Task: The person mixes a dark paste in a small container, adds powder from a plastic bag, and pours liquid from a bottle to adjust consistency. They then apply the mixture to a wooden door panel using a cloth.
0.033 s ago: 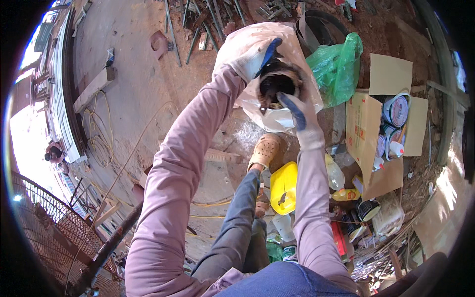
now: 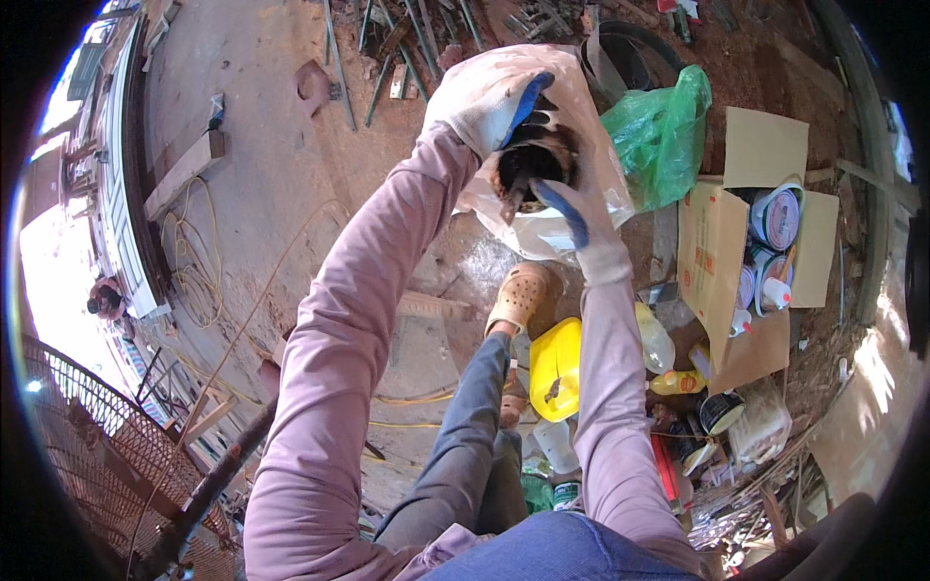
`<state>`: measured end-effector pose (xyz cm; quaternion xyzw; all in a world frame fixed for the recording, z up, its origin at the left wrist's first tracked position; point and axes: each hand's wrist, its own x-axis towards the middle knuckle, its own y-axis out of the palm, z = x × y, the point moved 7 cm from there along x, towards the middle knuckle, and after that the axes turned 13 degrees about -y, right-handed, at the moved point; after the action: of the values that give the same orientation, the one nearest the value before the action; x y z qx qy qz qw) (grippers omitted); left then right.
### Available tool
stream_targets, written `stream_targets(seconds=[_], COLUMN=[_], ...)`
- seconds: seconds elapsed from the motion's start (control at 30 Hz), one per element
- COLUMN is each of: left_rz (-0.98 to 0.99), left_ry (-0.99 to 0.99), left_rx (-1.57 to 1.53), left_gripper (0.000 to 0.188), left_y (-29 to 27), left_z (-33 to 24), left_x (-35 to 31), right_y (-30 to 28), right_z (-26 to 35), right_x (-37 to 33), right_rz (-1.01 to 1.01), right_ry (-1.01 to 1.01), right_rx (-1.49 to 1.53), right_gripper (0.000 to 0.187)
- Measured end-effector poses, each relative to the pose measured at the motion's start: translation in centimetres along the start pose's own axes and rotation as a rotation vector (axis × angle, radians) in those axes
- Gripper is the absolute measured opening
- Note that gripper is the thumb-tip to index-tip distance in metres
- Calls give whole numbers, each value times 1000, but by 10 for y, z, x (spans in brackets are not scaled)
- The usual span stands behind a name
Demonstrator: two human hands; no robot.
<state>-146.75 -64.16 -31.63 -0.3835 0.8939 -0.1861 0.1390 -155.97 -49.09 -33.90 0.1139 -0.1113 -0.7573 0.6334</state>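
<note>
Both my hands wear white gloves with blue palms. Between them is a dark brown, hollow, rounded object (image 2: pixel 531 167) with a rough edge; its exact kind I cannot make out. My left hand (image 2: pixel 502 111) grips its upper left side, fingers curled round the far edge. My right hand (image 2: pixel 584 218) holds the near right side, with the blue thumb at the opening. Below the object lies a pale plastic bag (image 2: pixel 603 160), which spreads out beneath both hands.
A green plastic bag (image 2: pixel 659 136) lies to the right, beside an open cardboard box (image 2: pixel 707 266) of tubs and bottles. A yellow container (image 2: pixel 555 363) stands near my sandalled foot (image 2: pixel 523 298). Metal rods (image 2: pixel 412 58) lie at the far side. A yellow cable (image 2: pixel 194 257) coils at left.
The hollow object has tipped slightly between my hands, so its opening looks narrower. Both hands still hold it, with only a small shift.
</note>
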Motion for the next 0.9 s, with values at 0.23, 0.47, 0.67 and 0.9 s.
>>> stream_targets(seconds=[0.23, 0.47, 0.67, 0.9], left_rz=[-226, -908, -876, -1018], left_ry=[409, -503, -1125, -890], left_rx=[596, 58, -54, -318], left_gripper=[26, 61, 116, 69], left_y=[-25, -37, 81, 42], left_z=[-37, -41, 51, 53], left_x=[-12, -166, -260, -217], right_y=[0, -10, -12, -9], right_z=[-136, -199, -179, -179], right_x=[-15, 26, 49, 75], right_rz=[-308, -200, -207, -147], right_ry=[716, 709, 633, 475], right_rx=[126, 333, 41, -25], right_gripper=[58, 31, 24, 31])
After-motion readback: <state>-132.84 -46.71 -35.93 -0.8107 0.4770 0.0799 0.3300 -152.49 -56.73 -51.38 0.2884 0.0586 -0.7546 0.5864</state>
